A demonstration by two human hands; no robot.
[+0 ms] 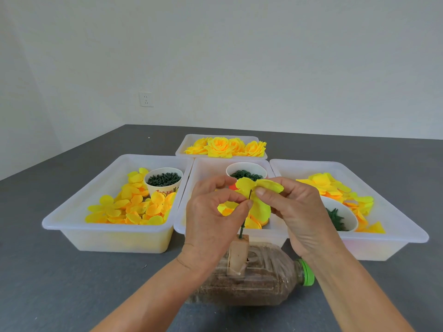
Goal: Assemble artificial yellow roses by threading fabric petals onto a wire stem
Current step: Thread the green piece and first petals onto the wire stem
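Both hands meet just above a thin green wire stem (pixel 242 227) that rises from a small tan block (pixel 237 256) fixed to a plastic bottle (pixel 251 281); the bottle lies on its side on the grey tabletop (pixel 60 279), filled with brown grainy stuff, its green cap (pixel 307 273) below the right wrist. The left hand (pixel 211 219) has thumb and forefinger curled together, pinching the yellow fabric petal piece (pixel 260 207) where the dark stem tip pokes through it. The right hand (pixel 297 209) pinches the upper lobe of the same piece between thumb and fingers, the rest of the fabric hanging down between the two hands — partly hidden by them.

Beyond the left hand sits a white tray (pixel 72 226) of loose yellow petals, with a paper cup (pixel 163 182) of dark green pieces at its far side. Straight behind the hands is a middle tray (pixel 203 168) holding a second cup (pixel 247 172) of green rings. Beyond the right hand a third tray (pixel 395 226) holds more petals and a white bowl (pixel 345 214) of green parts. Farthest off, a smaller tray (pixel 184 146) carries finished yellow roses (pixel 219 146) — several, packed side by side.
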